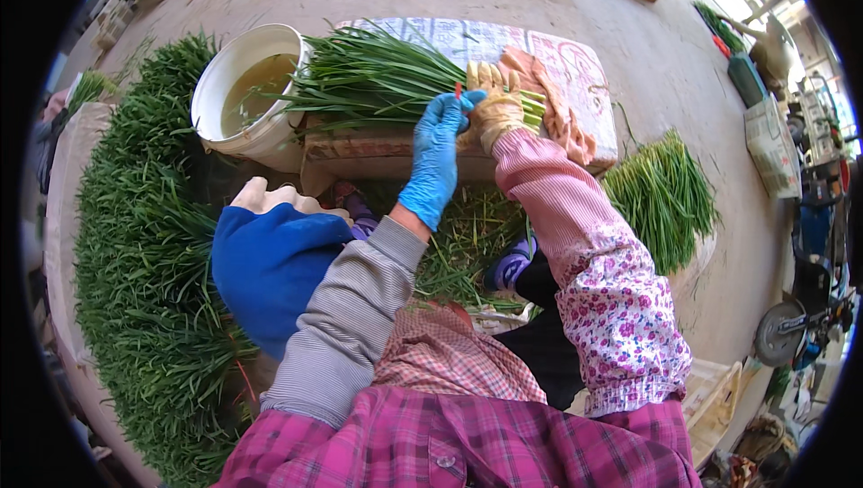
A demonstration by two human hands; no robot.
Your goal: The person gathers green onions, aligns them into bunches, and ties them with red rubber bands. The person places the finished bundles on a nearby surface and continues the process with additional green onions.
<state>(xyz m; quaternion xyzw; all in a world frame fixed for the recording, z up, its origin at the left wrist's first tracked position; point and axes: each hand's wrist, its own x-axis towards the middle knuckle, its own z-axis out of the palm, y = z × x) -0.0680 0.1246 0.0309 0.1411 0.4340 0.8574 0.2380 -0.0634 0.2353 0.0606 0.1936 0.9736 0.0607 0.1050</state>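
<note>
A bundle of long green garlic chives point(378, 75) lies across a low block wrapped in printed sheeting point(584, 70), its leaves toward the left and pale stems toward the right. My right hand point(496, 103), in a cream glove, is closed round the bundle near the stem end. Close beside it, my left hand point(438, 146) in a blue glove pinches a small red strip point(458, 90) over the chives. How far the strip runs round the bundle is hidden. A crumpled salmon-coloured cloth point(559, 110) lies next to the stem ends.
At the block's left stands a white bucket point(205, 102) of murky water. Many chives point(144, 263) are piled along my left side, with more bundles point(665, 200) at the right. Blue cloth point(274, 263) bulges near my left forearm. Loose leaf scraps point(463, 245) cover the floor between my feet.
</note>
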